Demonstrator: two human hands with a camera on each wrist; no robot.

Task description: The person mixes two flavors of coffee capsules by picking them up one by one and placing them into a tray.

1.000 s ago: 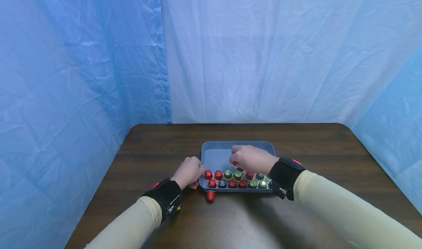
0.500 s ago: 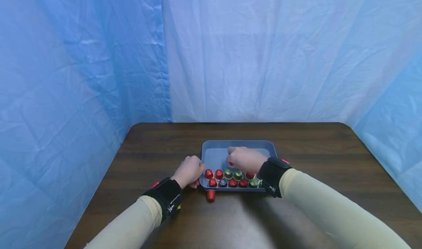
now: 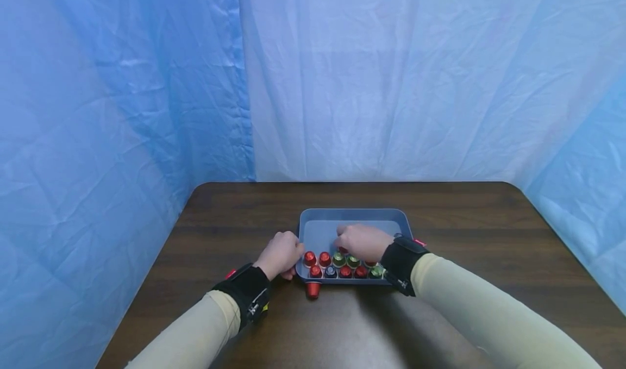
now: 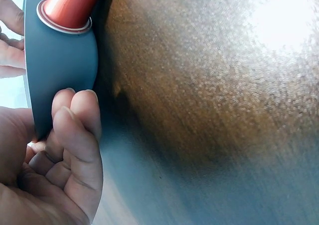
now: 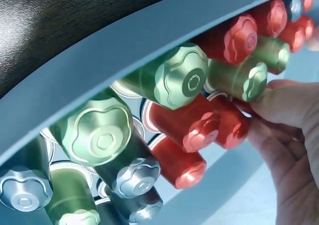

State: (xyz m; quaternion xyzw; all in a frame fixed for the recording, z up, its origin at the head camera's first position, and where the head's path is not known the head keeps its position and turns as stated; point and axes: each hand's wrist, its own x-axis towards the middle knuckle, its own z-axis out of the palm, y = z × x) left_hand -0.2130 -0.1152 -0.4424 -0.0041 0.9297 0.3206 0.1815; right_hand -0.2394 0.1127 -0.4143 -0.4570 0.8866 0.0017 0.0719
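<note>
Rows of coffee capsules fill the near side of a blue-grey tray (image 3: 352,213). My left hand (image 3: 280,254) grips the tray's left end, thumb over the rim and fingers against the outer wall in the left wrist view. My right hand (image 3: 365,242) is over the tray's middle, pinching a red coffee capsule (image 3: 343,249) that its fingers mostly hide. In the right wrist view the fingertips are beside a green capsule (image 5: 244,80) and another red capsule (image 5: 229,122). Outside the tray, a red capsule (image 4: 75,5) has its flange against the front wall.
A dark wooden table (image 3: 235,206) carries the tray. Blue cloth curtains (image 3: 371,86) hang behind it and at both sides. Silver-topped dark capsules (image 5: 137,177) stand at the tray's right end, largely covered by the right arm in the head view.
My right hand has shifted left and then lower, toward the near rows, with the red coffee capsule. The left hand keeps its hold on the tray.
</note>
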